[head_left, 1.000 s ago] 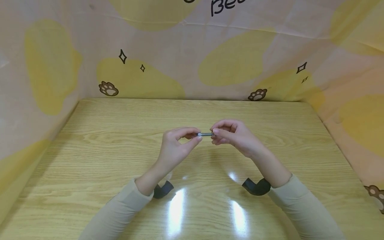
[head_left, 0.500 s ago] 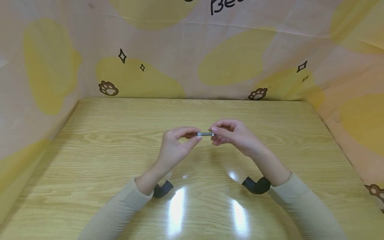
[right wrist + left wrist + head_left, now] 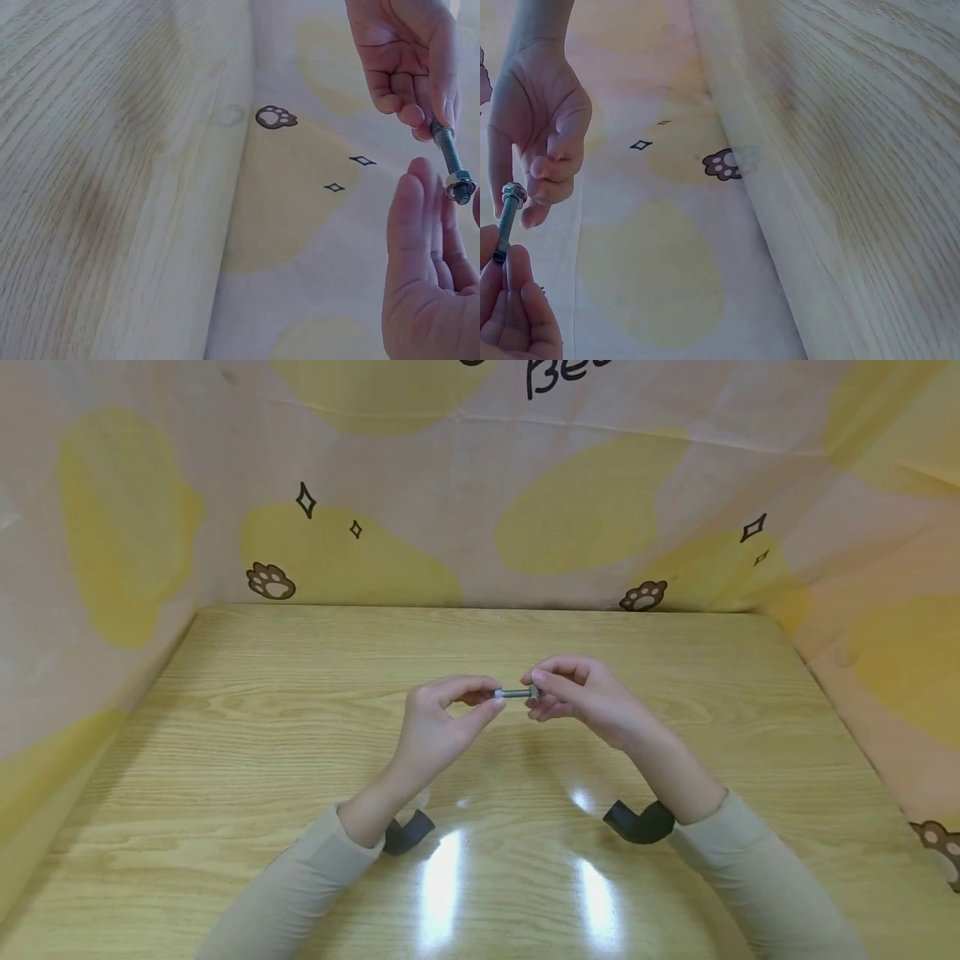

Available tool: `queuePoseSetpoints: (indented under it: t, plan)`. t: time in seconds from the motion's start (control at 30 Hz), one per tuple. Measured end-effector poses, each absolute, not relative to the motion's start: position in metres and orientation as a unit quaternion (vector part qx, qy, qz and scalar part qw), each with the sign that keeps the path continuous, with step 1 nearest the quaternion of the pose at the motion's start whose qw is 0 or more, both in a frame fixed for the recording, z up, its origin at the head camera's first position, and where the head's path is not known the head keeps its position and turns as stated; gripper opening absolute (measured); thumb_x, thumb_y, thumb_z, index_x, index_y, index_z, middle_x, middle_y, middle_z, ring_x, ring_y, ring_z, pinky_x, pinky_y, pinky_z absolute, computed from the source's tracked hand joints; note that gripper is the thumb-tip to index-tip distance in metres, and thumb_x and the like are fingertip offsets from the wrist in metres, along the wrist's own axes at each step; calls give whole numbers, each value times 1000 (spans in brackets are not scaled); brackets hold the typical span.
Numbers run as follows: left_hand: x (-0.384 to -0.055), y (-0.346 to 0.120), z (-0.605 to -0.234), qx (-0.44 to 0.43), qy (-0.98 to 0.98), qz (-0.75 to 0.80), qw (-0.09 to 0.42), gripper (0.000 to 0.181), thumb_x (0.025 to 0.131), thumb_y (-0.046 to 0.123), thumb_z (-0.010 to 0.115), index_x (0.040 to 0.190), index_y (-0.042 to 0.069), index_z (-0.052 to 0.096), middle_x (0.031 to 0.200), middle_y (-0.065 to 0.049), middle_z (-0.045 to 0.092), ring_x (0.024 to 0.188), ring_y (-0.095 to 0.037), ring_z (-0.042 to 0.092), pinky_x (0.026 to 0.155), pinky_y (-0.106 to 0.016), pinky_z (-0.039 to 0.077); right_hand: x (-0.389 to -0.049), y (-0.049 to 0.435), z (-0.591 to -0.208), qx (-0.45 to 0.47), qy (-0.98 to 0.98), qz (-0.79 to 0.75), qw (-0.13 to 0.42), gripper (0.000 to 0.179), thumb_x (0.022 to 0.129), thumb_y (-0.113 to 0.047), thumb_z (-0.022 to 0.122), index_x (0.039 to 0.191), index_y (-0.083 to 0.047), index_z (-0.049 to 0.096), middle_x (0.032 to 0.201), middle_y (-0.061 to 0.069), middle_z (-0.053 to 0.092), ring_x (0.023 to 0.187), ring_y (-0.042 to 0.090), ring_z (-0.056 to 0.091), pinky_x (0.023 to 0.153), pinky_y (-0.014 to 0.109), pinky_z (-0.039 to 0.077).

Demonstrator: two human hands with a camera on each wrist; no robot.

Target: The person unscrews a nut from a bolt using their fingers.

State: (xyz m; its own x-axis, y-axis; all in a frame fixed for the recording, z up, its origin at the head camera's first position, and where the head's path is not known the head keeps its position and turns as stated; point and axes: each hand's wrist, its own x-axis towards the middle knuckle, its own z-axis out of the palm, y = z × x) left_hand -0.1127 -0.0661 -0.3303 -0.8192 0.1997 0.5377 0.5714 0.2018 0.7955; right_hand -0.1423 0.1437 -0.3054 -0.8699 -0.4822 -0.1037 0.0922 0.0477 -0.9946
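A metal bolt [image 3: 516,693] is held level above the table in the head view. My left hand [image 3: 442,722] pinches its left end between thumb and fingertips, hiding that end. Near the other end sits a hex nut [image 3: 460,184], with a short piece of thread sticking out past it. My right hand [image 3: 581,697] is at the nut, its thumb raised just off it and its other fingers behind it. In the right wrist view its fingers [image 3: 420,217] lie fairly straight alongside the nut. The left wrist view shows the nut [image 3: 514,192] uncovered between the right thumb and fingers.
Below the hands is a wood-grain table [image 3: 300,760] with bright light reflections. Patterned fabric [image 3: 420,485] walls stand at its back and both sides. A black curved piece [image 3: 408,832] sits by the left wrist, and a similar black piece [image 3: 640,822] by the right.
My right thumb has shifted upward off the nut, which the thumb covered a second ago and which now shows. My left hand keeps its pinch on the bolt in the same place.
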Motion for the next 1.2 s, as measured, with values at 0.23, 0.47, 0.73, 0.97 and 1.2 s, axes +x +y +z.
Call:
queuePoseSetpoints:
  t: [0.23,0.47,0.73,0.97,1.2]
  plan:
    - [-113,-66,-329,-255,-757,-580,158,12,80,2,71,91,-2,71,86,-7,70,76,-14,63,74,-31,52,-141,146,-304,-153,687,-681,200,18,85,3,61,96,-11,64,90,2,64,81,13,64,80,29,52]
    - [-112,-66,-330,-250,-760,-577,163,12,79,1,72,91,-1,71,86,-7,70,76,-14,64,73,-33,53,-141,146,-303,-152,689,-676,212,13,91,-7,57,103,-4,61,89,6,64,80,17,65,79,32,53]
    - [-112,-67,-328,-252,-758,-580,158,12,80,2,71,91,-1,71,85,-6,70,76,-13,63,74,-31,52,-140,145,-301,-149,692,-676,207,13,88,-1,59,96,-8,64,88,4,65,80,15,65,80,31,52]
    - [-114,-67,-329,-250,-759,-579,160,12,79,1,72,91,-1,71,85,-6,70,75,-13,63,72,-30,52,-142,146,-304,-144,685,-683,208,14,90,-4,56,102,-2,63,92,7,66,82,17,66,82,32,52]
    - [-114,-67,-331,-252,-758,-580,159,12,80,1,71,91,-2,71,85,-7,70,76,-13,63,72,-30,52,-142,146,-307,-140,688,-682,205,12,89,-1,59,94,-7,68,86,5,68,77,16,66,77,33,54]
